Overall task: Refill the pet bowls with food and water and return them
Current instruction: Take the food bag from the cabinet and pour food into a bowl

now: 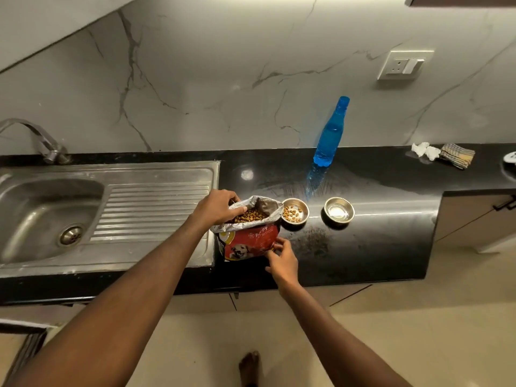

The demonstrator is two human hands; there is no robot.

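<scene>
A red bag of puppy food stands open on the black counter, brown kibble showing inside. My left hand grips the bag's open top rim at its left side. My right hand pinches the bag's lower right corner. Just right of the bag sits a small steel bowl with a thin layer of kibble in it. A second steel bowl further right holds no kibble; whether it holds water I cannot tell. A blue water bottle stands behind the bowls, by the wall.
A steel sink with a drainboard and a tap fills the counter's left side. Crumpled tissue and a checked cloth lie at the back right. The counter's rounded end is at the right, with tiled floor below.
</scene>
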